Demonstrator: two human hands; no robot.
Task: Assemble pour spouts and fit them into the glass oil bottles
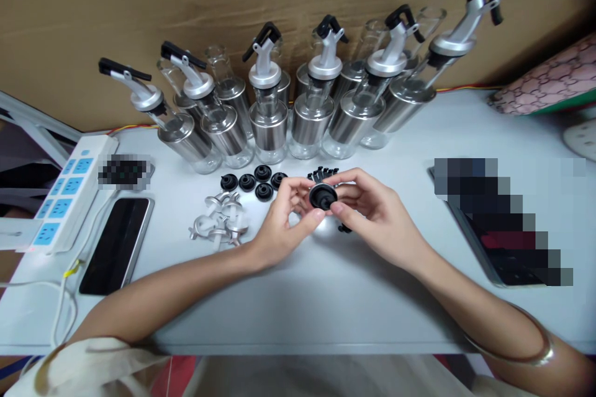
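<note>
Between my two hands, above the table, is a round black bottle stopper with a silvery rim, its ribbed underside facing me. My left hand grips its left side, thumb at the lower edge. On the other side my right hand grips it too, the thumb pressing near the centre. Several black stoppers lie behind my left hand, with a pile of silver pourer tops nearer me. Small black lever pieces lie just beyond the held stopper, partly hidden by my fingers.
A row of glass-and-steel oil bottles with pourers stands at the back; more bottles without pourers are behind. At left are a power strip, a phone and a white cable. A dark tablet-like device lies at right.
</note>
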